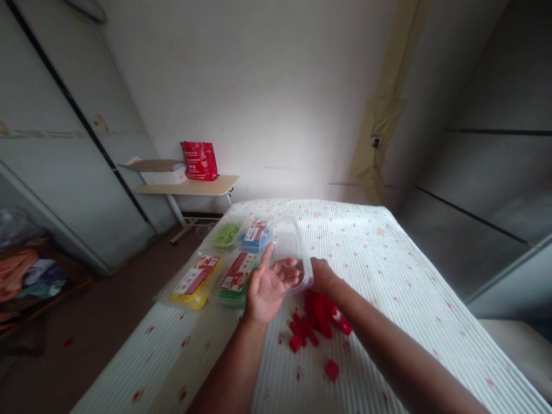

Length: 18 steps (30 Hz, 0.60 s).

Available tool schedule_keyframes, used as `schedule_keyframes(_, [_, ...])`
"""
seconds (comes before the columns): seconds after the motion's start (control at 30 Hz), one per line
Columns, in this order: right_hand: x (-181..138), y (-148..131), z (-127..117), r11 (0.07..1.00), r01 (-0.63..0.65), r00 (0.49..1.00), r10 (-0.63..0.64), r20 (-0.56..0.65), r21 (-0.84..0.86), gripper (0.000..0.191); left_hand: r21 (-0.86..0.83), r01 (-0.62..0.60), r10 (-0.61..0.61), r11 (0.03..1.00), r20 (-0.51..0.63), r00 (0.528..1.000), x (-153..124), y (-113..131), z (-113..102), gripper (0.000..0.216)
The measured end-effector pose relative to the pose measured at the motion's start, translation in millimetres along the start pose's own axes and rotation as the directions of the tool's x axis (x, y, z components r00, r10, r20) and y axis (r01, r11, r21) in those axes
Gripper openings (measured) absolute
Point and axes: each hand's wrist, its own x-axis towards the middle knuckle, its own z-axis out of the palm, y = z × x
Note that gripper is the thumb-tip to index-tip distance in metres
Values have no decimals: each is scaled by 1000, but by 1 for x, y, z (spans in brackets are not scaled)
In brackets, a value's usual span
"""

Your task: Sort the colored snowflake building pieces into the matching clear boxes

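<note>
A clear plastic container point(288, 242) is tilted above the bed-like surface point(366, 270), and my right hand point(322, 276) grips its right side. That hand's fingers are partly hidden by the container. My left hand point(268, 290) is palm up against or just in front of the container, fingers apart and holding nothing. Below the hands lies a loose pile of red pieces point(318, 315), some long and narrow. One red piece point(332, 370) sits apart, nearer to me.
To the left stand clear lidded boxes with yellow point(190, 298), green point(230, 296), blue point(252, 241) and light green point(226, 233) contents. Beyond is a small table point(211, 186) bearing a red bag point(199, 161) and a white box point(164, 175). A wall closes the far side.
</note>
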Motion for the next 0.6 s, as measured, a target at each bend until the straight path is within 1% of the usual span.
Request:
schedule_keyframes(0.07, [-2,15,-5,997,-22,993,30,-114,70,19,31,11,-11,999,-12,1000,0,-3,1,65])
schedule_keyframes(0.1, [-4,24,-8,988,-21,979,52,-199,155,19,48,18,-17,999,-29,999,0,-6,1,66])
schedule_keyframes(0.13, [-8,32,-11,961,3,956,79,-284,276,22,68,22,-19,997,-53,998,1,-8,1,66])
schedule_keyframes(0.17, [-13,39,-14,908,50,930,110,-351,415,23,90,23,-16,996,-83,996,2,-11,1,67])
schedule_keyframes(0.2, [-21,44,-17,832,110,909,137,-393,544,25,114,21,-8,993,-117,993,3,-13,1,69])
schedule_keyframes(0.23, [-31,48,-19,749,172,901,142,-409,640,27,141,15,7,990,-154,988,4,-16,1,70])
schedule_keyframes(0.27, [-42,50,-21,686,221,903,124,-411,693,31,168,7,26,986,-191,981,5,-19,0,71])
schedule_keyframes(0.3, [-54,50,-23,662,256,909,83,-408,705,35,195,-1,46,981,-225,973,6,-22,0,72])
schedule_keyframes(0.33, [-66,48,-24,682,285,914,16,-404,673,39,217,-4,59,976,-251,966,7,-24,0,73])
schedule_keyframes(0.37, [-76,46,-25,736,311,916,-64,-396,601,43,233,1,64,972,-269,961,7,-27,1,73])
schedule_keyframes(0.43, [-92,40,-24,869,334,913,-202,-356,365,45,252,26,50,967,-287,957,7,-31,2,72])
schedule_keyframes(0.47, [-97,37,-22,919,321,914,-237,-329,229,41,261,40,39,965,-289,957,7,-33,2,73])
schedule_keyframes(0.53, [-102,33,-19,969,248,928,-236,-289,5,29,290,50,36,956,-283,959,5,-36,4,76])
schedule_keyframes(0.6, [-103,31,-15,982,159,945,-182,-272,-104,20,323,42,47,946,-264,964,4,-39,6,82])
